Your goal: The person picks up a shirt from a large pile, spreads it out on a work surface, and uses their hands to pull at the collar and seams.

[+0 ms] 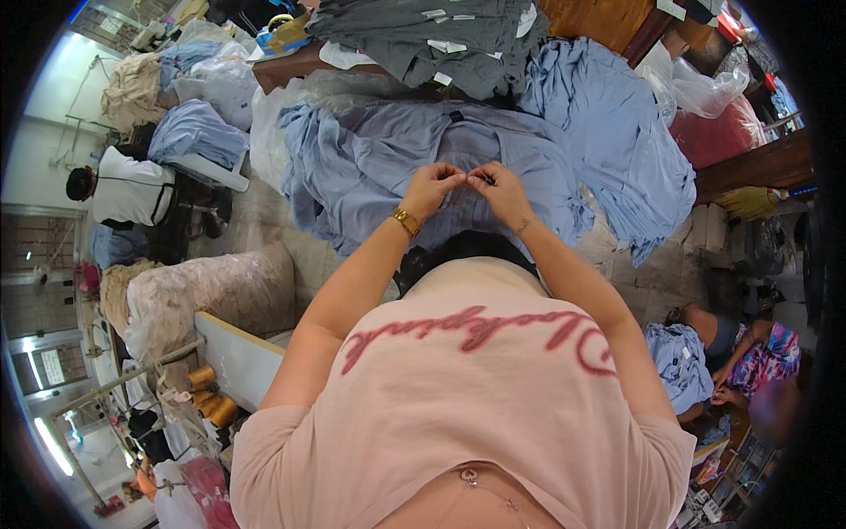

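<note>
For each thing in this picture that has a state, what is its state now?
left hand: fingers pinched, touching the light blue garment
right hand: fingers pinched, fingertips meeting the left hand's
light blue garment: spread out, crumpled, under both hands
grey garments: piled behind it
gold watch: worn on the left wrist
thread cones: lying together at lower left

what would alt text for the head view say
Seen from above, a person in a pink shirt brings the left hand and right hand together, fingertips pinching at one spot over a light blue garment spread before them. More blue garments and a grey pile lie beyond, with thread cones at lower left.
</note>
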